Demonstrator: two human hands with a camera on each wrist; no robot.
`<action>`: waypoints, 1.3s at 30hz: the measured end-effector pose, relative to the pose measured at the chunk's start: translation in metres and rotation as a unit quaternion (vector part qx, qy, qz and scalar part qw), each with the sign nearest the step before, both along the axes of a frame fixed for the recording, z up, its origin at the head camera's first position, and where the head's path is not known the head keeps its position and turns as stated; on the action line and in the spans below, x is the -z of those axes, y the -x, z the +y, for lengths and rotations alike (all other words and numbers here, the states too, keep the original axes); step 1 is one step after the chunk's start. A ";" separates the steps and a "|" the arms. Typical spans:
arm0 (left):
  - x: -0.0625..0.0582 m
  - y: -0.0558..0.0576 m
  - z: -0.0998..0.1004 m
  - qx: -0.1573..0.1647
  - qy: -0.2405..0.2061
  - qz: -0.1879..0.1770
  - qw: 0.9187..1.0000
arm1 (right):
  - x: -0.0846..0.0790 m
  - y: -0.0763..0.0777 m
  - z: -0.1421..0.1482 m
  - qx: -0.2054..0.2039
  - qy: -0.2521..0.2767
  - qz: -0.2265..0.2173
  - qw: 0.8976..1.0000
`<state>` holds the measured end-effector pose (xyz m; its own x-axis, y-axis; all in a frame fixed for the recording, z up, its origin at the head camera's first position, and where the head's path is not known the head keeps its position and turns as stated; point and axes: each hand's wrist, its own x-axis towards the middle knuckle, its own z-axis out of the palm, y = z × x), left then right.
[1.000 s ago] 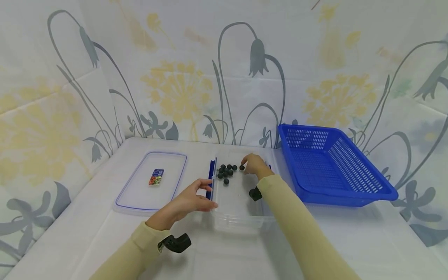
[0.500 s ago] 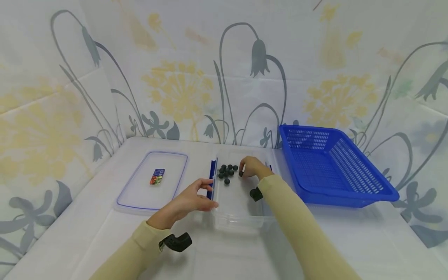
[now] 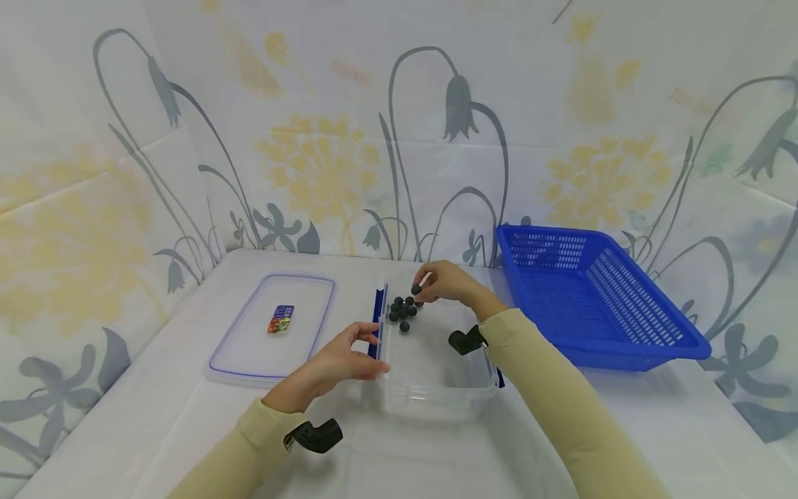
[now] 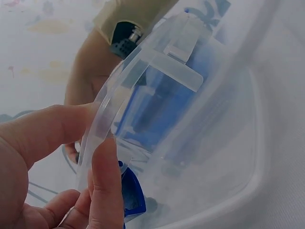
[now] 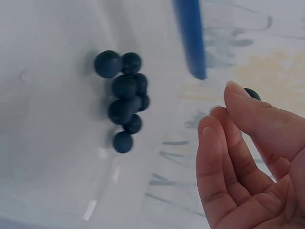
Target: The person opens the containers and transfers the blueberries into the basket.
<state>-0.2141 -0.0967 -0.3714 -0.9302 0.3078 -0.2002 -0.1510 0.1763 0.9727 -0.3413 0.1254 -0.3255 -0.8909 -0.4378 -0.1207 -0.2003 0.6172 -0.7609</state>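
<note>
A clear plastic container (image 3: 436, 396) with blue side clips sits mid-table. Several blueberries (image 5: 125, 87) lie bunched on its floor at the left, one a little apart from the group. Above them my right hand (image 3: 450, 283) pinches a single blueberry (image 3: 416, 289) between thumb and fingers; the right wrist view shows only part of that berry (image 5: 252, 93) behind the thumb. At the container's left wall my left hand (image 3: 339, 357) pinches the rim, as the left wrist view shows closely. A blue clip (image 4: 132, 193) hangs beside its fingers.
A rectangular clear lid (image 3: 249, 352) with a blue edge and a colourful label (image 3: 281, 319) lies to the left. To the right stands a blue perforated basket (image 3: 561, 305), near the container. A floral cloth (image 3: 324, 166) hangs behind the white table.
My right hand has picked up a blueberry from the container floor and raised it, moving slightly left over the bunch. The left hand has stayed at the rim.
</note>
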 end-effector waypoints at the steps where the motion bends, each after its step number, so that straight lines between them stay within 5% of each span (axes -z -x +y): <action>1: 0.000 0.000 0.000 0.000 -0.001 0.001 1.000 | -0.004 -0.002 0.002 -0.001 0.009 0.002 1.000; 14: 0.001 -0.001 -0.001 0.003 -0.007 0.005 1.000 | -0.047 -0.022 0.051 0.044 0.056 0.046 0.996; 28: 0.005 0.000 -0.001 0.004 -0.011 0.001 1.000 | -0.054 -0.026 0.129 0.085 0.020 0.082 0.993; 39: 0.002 0.001 -0.002 0.011 -0.012 0.002 1.000 | -0.036 -0.007 0.192 0.123 0.041 0.055 0.990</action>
<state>-0.2147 -0.0986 -0.3737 -0.9242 0.3319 -0.1892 -0.1438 0.1567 0.9771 -0.3344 0.3171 -0.2898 -0.9777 -0.2099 0.0104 -0.1361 0.5948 -0.7923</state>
